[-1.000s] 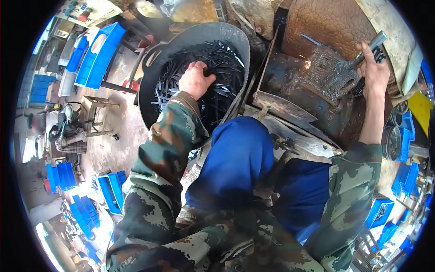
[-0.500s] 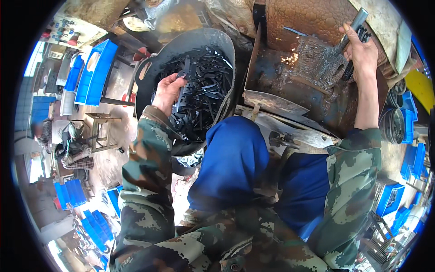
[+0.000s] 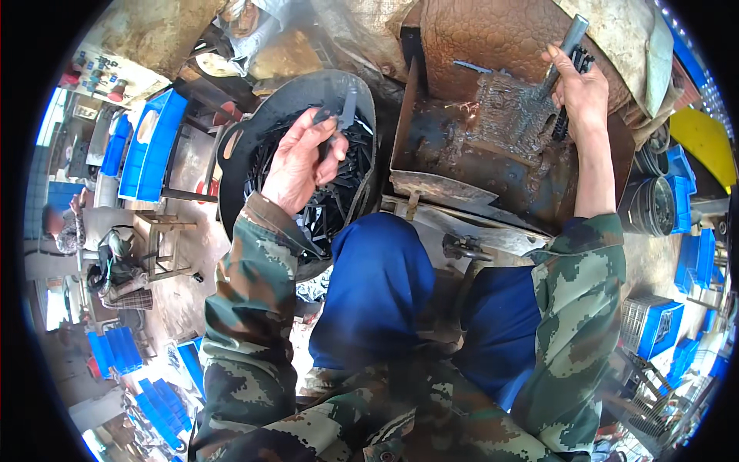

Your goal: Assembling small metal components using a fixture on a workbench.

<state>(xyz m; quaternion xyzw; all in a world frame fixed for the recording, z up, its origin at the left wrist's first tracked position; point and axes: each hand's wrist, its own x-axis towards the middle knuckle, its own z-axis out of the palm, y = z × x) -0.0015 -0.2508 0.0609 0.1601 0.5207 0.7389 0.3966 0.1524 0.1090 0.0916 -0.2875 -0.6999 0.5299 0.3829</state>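
Note:
My left hand (image 3: 299, 163) is closed over the black tub (image 3: 232, 196), pinching a dark flat blade-shaped metal piece (image 3: 349, 109) between thumb and fingers. Loose black metal pieces of the same sort (image 3: 356, 158) fill the tub below. On the right, my right hand (image 3: 583, 94) is wrapped round a thick grey metal bar (image 3: 573, 37), which slants upward. Black toothed-looking parts (image 3: 583, 60) show beside the bar; whether the fingers grip them too, I cannot tell. Beneath that hand lies a rough, grimy metal block (image 3: 508, 115) in a rusty metal tray (image 3: 462, 182).
A thin bluish strip (image 3: 471, 67) lies behind the block. My knees (image 3: 377, 285) are close against the tray's front. Blue crates (image 3: 154, 142) and a wooden stool (image 3: 163, 239) stand to the left; wire baskets (image 3: 650, 206) and more crates stand right. Another person (image 3: 69, 223) is at far left.
My left hand has turned and risen from the loose pieces with a blade piece in its fingers. The view has shifted somewhat; my right hand keeps its hold on the bar. Sparks over the block have faded.

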